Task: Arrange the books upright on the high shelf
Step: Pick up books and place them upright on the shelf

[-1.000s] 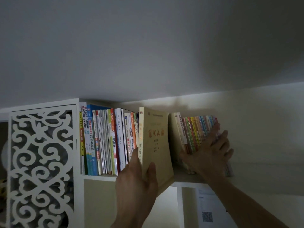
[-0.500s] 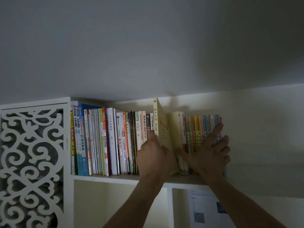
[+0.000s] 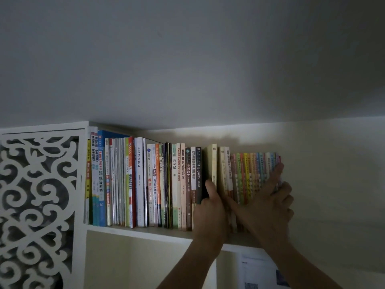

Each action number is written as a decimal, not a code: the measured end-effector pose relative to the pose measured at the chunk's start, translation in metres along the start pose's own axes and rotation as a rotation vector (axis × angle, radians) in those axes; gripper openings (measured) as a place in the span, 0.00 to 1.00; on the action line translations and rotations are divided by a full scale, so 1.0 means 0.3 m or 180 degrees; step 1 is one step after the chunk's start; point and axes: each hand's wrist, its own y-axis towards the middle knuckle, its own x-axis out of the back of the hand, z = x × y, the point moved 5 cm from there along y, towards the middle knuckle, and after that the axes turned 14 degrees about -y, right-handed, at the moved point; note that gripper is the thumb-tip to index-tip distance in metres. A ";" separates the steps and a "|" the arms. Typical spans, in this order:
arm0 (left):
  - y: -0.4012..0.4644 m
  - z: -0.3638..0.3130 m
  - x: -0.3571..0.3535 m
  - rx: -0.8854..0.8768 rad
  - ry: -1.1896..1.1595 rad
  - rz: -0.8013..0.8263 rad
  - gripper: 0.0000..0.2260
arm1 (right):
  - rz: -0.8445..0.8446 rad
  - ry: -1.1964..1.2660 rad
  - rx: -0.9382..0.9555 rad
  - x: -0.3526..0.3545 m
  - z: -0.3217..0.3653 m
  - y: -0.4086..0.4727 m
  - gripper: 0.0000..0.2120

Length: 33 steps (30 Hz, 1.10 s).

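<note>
The shelf [image 3: 137, 231] carries 1 row of upright books [image 3: 145, 182], running from the fretwork panel [image 3: 39, 201] on the left to the thin colourful books [image 3: 253, 176] on the right. The yellow book [image 3: 211, 163] stands upright in the gap between a dark-spined book [image 3: 198, 174] and a cream book [image 3: 222, 170]. The left hand [image 3: 210, 213] grasps the yellow book low on its spine, thumb [image 3: 210, 187] up along its left edge; the remaining fingers are hidden behind the hand, so the exact grip is probably a pinch. The right hand [image 3: 268, 205] is released and flat: straight fingers press across the spines of the colourful books, fingertips at the last book on the right end. The 2 forearms rise from the bottom edge, wrists just beside each other. A printed sheet [image 3: 260, 272] hangs below the shelf. The scene is dim.
</note>
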 end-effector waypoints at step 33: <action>0.090 0.292 0.234 -0.1251 0.0606 -0.0291 0.33 | 0.0494 0.0348 0.0585 -0.049 0.064 -0.002 0.68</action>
